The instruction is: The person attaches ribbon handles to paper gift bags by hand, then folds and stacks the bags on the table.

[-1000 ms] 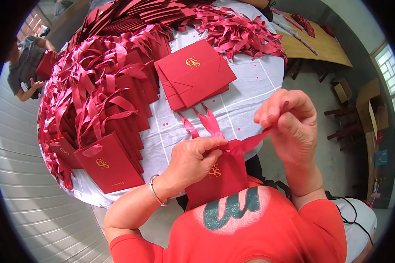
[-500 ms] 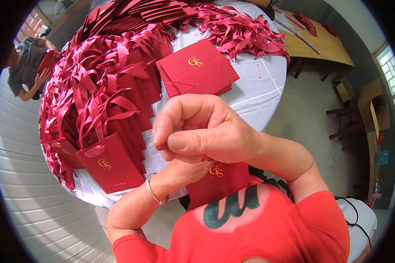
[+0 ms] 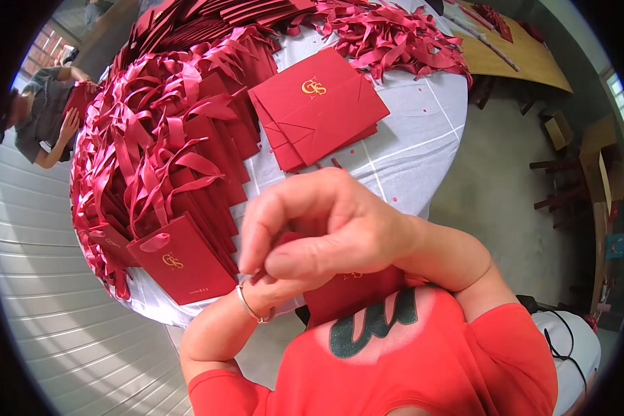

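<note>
My right hand (image 3: pixel 326 232) is raised in front of my chest, thumb and fingertips pinched together. A small dark red bit shows at the pinch, too little to name. Behind and below it is my left hand (image 3: pixel 288 290), with a bracelet (image 3: pixel 246 305) on the wrist. It reaches to the top of a red paper gift bag (image 3: pixel 350 298) in front of my shirt and holds it there; its fingers are mostly hidden by my right hand. Beyond my hands, a few flat red bags (image 3: pixel 319 107) with a gold emblem lie stacked on the white-covered table (image 3: pixel 423 149).
Many red bags with ribbon handles (image 3: pixel 180 256) stand in rows on the left. A heap of loose ribbons (image 3: pixel 402 41) lies at the back right, folded bags (image 3: pixel 208 28) behind. Another person (image 3: pixel 45 114) handles a red bag at far left. Stools and cardboard boxes (image 3: pixel 603 166) stand right.
My right hand has shifted slightly down towards my left wrist and stays pinched, covering more of my left hand and the bag. The view has tilted a little.
</note>
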Demonstrator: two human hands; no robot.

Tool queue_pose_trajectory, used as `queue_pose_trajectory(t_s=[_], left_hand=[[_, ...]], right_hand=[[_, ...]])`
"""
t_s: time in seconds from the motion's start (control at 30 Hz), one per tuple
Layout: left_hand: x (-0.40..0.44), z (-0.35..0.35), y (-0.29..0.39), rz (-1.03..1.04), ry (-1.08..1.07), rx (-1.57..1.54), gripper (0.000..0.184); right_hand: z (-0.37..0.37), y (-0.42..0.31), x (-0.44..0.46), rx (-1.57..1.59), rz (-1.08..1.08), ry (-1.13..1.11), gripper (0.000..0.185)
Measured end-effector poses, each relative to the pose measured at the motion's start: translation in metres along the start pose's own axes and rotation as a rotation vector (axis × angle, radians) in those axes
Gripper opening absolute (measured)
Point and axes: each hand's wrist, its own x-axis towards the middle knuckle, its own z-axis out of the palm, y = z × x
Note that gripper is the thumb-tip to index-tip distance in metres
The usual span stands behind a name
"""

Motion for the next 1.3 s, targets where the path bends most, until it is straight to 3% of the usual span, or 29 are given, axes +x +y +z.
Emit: queue_pose_trajectory(t_s=[0.13,0.17,0.2,0.27,0.3,0.37,0.6,0.73,0.8,1.07,1.3], left_hand=[[0.012,-0.005,0.011,-0.037,0.029,-0.167,0.030],[0.016,-0.005,0.015,-0.021,0.005,-0.002,0.026],[0.021,-0.005,0.018,-0.006,-0.017,0.161,0.023],[0.024,-0.005,0.019,0.019,0.027,0.129,0.025],[0.025,-0.007,0.025,-0.039,0.039,0.104,0.024],[0.024,-0.008,0.030,-0.096,0.069,0.079,0.021],[0.033,-0.014,0.031,-0.105,0.127,0.048,0.026],[0.037,-0.020,0.028,-0.222,0.144,-0.080,0.023],[0.041,-0.037,0.029,0.074,0.048,0.247,0.023],[0.030,-0.071,0.032,-0.023,-0.054,0.217,0.017],[0.031,-0.065,0.022,-0.218,-0.001,-0.124,0.011]], right_hand=[[-0.007,-0.024,-0.025,-0.358,-0.187,0.154,0.014],[-0.007,-0.030,-0.033,-0.444,-0.218,0.235,0.013],[-0.008,-0.038,-0.044,-0.658,-0.213,0.279,0.014],[-0.011,-0.043,-0.063,-1.051,-0.202,0.396,0.016],[-0.013,-0.039,-0.073,-1.051,-0.200,0.394,0.016],[-0.021,-0.029,-0.091,-1.625,-0.183,0.588,0.018],[-0.043,-0.004,-0.096,-1.479,-0.281,0.468,0.023],[-0.052,0.008,-0.088,-1.342,-0.262,0.398,0.022],[-0.055,0.007,-0.085,-1.337,-0.270,0.380,0.022],[-0.059,0.003,-0.080,-1.335,-0.214,0.305,0.022],[-0.069,-0.011,-0.068,-1.285,-0.118,0.199,0.020]])
